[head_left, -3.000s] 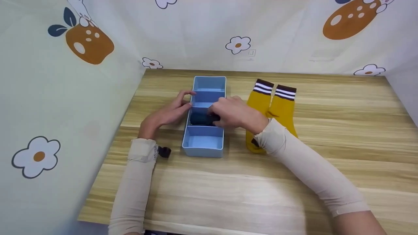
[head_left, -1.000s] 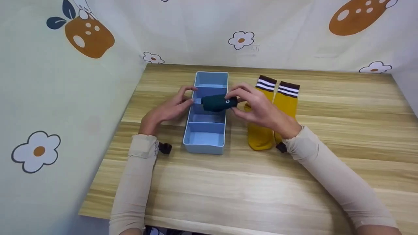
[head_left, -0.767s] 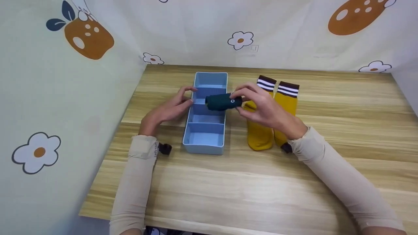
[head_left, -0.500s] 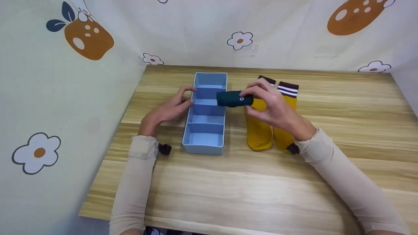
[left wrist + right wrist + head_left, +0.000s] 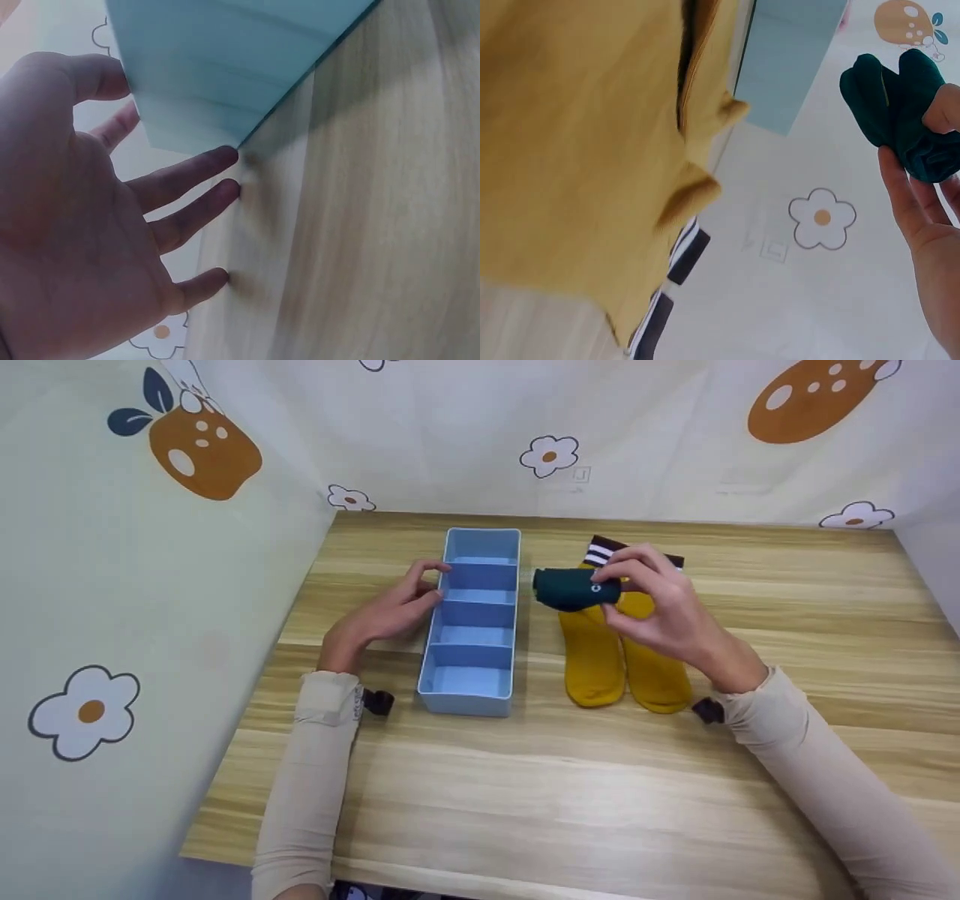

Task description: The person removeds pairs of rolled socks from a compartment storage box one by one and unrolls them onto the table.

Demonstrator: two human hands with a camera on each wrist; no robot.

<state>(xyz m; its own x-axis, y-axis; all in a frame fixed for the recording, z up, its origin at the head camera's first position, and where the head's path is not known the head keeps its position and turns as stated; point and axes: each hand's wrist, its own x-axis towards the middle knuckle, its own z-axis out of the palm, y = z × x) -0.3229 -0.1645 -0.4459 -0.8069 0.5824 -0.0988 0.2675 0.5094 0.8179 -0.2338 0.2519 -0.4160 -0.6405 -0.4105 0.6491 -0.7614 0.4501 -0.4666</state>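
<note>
My right hand (image 5: 660, 604) pinches a rolled bundle of dark green socks (image 5: 570, 589) between thumb and fingers. It is held up to the right of the light blue box (image 5: 465, 703), over a pair of yellow socks (image 5: 592, 660). In the right wrist view the rolled green socks (image 5: 877, 97) show two rounded lobes and a coiled end. My left hand (image 5: 394, 611) touches the left side of the box. Its fingers are spread and slightly bent, some reaching the table, in the left wrist view, where the box wall (image 5: 217, 67) shows.
The box has several compartments in a row, with nothing seen in them. The yellow socks lie flat side by side, their dark, white-striped cuffs (image 5: 600, 551) toward the back. Patterned cloth walls (image 5: 435, 442) border the wooden table (image 5: 525, 787) at the back and left.
Three seconds ago the green socks lay in the third compartment from the back. My right hand has lifted them out and carried them right, over the yellow socks. My left hand stays at the box.
</note>
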